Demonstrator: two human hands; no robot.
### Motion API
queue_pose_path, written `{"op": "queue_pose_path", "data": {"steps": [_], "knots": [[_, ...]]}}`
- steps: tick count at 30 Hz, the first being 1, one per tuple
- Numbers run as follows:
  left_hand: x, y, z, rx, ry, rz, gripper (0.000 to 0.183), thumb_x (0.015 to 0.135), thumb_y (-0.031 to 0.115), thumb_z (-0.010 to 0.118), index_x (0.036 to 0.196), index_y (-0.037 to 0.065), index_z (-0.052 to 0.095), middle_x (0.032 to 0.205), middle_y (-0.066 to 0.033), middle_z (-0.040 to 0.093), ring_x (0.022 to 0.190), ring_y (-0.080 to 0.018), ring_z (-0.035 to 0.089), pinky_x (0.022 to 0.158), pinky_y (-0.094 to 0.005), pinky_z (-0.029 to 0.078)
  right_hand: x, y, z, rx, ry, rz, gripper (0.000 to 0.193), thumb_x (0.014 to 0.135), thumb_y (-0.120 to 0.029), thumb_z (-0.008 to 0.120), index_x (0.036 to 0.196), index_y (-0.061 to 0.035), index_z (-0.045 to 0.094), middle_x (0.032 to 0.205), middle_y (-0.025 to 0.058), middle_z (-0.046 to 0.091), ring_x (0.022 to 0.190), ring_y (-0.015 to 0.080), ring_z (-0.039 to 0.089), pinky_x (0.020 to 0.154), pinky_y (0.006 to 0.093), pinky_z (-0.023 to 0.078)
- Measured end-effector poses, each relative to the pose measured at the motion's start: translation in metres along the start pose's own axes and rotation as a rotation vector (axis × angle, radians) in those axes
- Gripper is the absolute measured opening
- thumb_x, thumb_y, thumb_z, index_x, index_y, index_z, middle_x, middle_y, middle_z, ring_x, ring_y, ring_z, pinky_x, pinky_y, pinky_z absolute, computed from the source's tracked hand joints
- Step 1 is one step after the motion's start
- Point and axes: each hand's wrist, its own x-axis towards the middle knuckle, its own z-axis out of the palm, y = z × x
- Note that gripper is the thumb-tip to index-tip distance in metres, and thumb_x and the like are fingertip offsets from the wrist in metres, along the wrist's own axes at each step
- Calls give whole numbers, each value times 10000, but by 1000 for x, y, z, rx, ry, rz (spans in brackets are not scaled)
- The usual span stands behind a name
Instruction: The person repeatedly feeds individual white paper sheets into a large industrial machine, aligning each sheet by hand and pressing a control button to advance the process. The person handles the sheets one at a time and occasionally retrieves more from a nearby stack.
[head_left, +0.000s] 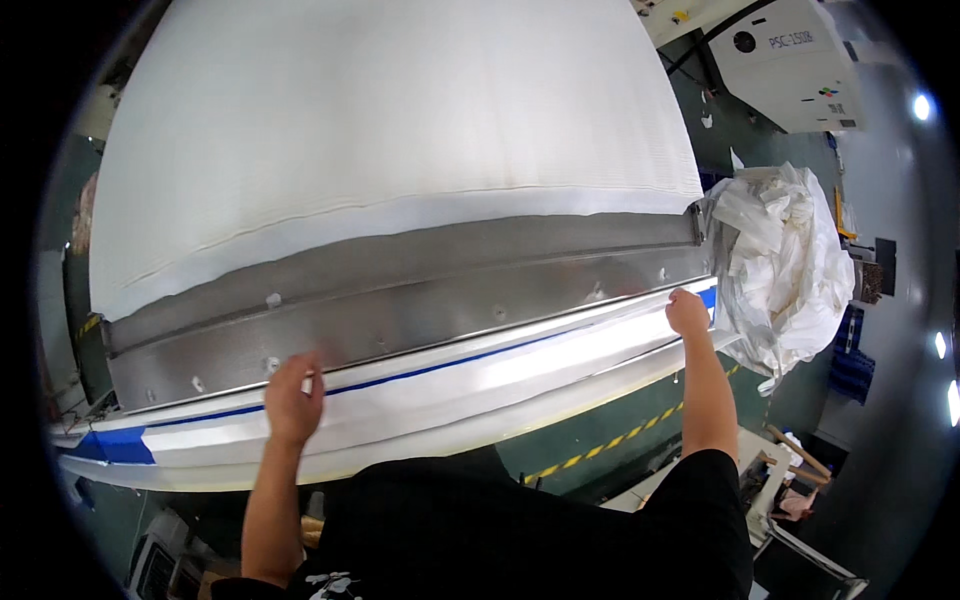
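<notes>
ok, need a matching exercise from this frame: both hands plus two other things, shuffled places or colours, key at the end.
Things:
1. left hand
2. right hand
3. metal plate
4. floor tape

Places and colours:
A. yellow and black
B. beside the small blue patch at the far right
C. bare grey, between the wide white sheet and the person
D. in the left half of the picture

Pairs: 1-D, 2-B, 3-C, 4-A

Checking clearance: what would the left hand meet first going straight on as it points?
Most likely the grey metal plate, just beyond the left hand in the picture. Height is unclear: if it passes above the plate, the white sheet may come next.
</notes>
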Motion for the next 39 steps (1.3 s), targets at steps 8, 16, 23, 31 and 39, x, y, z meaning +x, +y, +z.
{"op": "queue_pose_path", "data": {"steps": [8,16,23,31,39], "knots": [[-28,49,13,-161,-68,214,179,786,95,607,963,97,638,908,-113,648,840,-318,619,727,-411,493,-66,-10,27,238,154,33,269,821,-239,560,1043,-98,618,1011,130,666,974,323,621,823,426,503],[-36,17,-11,-88,-76,207,199,808,132,573,993,114,642,906,-114,641,830,-324,615,716,-439,496,-136,-43,58,258,343,-282,244,853,-241,532,947,-42,636,926,180,650,869,362,609,758,472,487],[-31,-59,-75,14,193,48,184,793,155,597,968,128,645,844,-96,632,795,-316,615,682,-433,500,-227,-169,43,580,436,-469,261,870,-237,573,1057,-78,662,1039,214,649,985,356,620,830,416,493],[13,-229,-229,258,442,-56,273,773,164,587,1038,141,649,927,-119,639,847,-330,619,736,-449,503,-313,-310,5,596,473,-557,250,868,-194,558,1034,-36,658,983,194,658,924,374,614,826,426,497],[154,-368,-483,615,596,-204,219,809,165,530,990,96,631,941,-125,604,907,-304,612,737,-442,508,-376,-425,27,513,299,-644,302,859,-225,583,1126,-90,623,1034,181,640,953,358,615,836,426,506]]}}
